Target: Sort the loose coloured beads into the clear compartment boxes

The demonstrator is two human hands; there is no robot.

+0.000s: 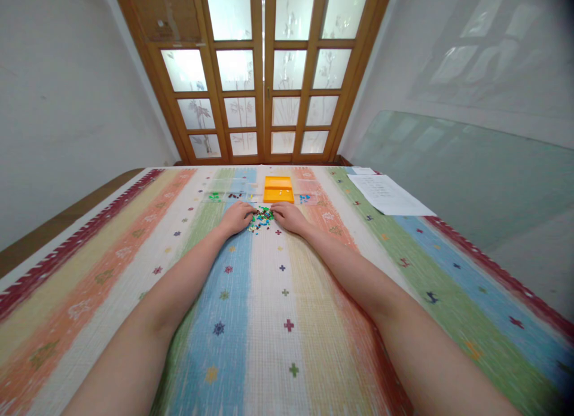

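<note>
A loose pile of small green, blue and dark pieces (263, 217) lies on the striped cloth between my two hands. My left hand (237, 217) rests at the pile's left edge, fingers bent inward, their tips at the pieces. From the right, my right hand (288, 216) reaches the pile with its fingers curled toward it. Whether either hand pinches a piece is too small to tell. Just beyond stands an open yellow box (278, 195) with a few light specks inside. Clear trays flank it, with green pieces (214, 196), dark red pieces (234, 195) and blue pieces (305, 198).
The table is covered by a striped, patterned cloth (287, 350). White paper sheets (389, 195) lie at the far right. Beyond the table's far edge are wooden doors with glass panes (235, 70), and a greenish glass panel (466, 171) leans along the right wall.
</note>
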